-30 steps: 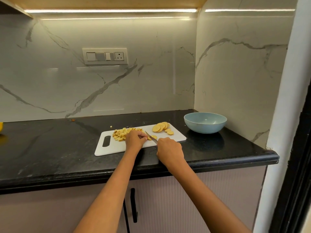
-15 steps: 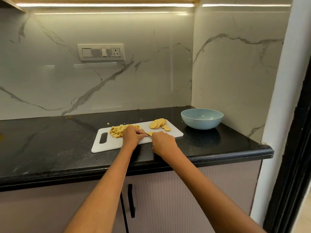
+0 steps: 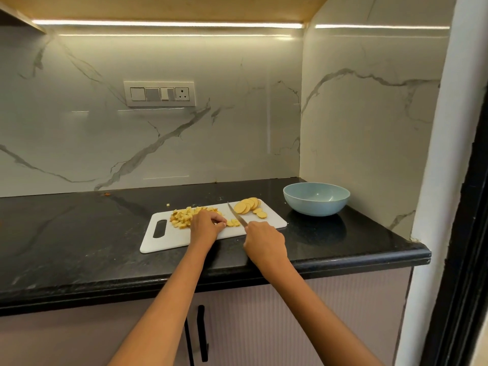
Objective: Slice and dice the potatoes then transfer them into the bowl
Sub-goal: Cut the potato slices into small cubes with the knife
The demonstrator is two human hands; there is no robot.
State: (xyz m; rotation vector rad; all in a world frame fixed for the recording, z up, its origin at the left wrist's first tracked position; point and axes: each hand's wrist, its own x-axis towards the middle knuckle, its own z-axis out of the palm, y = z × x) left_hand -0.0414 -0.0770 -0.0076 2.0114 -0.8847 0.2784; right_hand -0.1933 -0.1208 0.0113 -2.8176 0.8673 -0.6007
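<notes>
White plastic cutting board [image 3: 169,240] lies on a black counter [image 3: 79,233]. The right hand [image 3: 265,240] has its grip curled round a knife [image 3: 235,213], blade angled away across the board. Just left of the blade, the left hand [image 3: 206,225] pinches small potato pieces [image 3: 233,222] with curled fingers. Beyond the left hand sits a pile of diced potato [image 3: 183,217]. Beyond the right hand and past the blade, round potato slices [image 3: 248,206] overlap. Farther right of that grip, off the board, stands a pale blue bowl [image 3: 317,199].
</notes>
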